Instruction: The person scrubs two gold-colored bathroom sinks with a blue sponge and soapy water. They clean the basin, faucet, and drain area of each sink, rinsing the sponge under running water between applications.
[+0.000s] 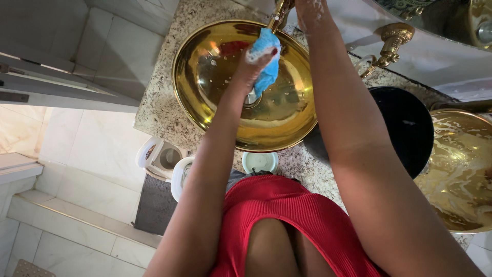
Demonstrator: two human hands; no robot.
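On the far left, pale wall tiles and a tiled step run down to the floor, where a white lidded bin stands beside a dark mat. Right of these, the speckled stone table carries a gold basin. Over it, the left hand is closed on a blue cloth. The right hand reaches the gold tap; its grip cannot be told. Farther right sit a black bowl and another gold basin.
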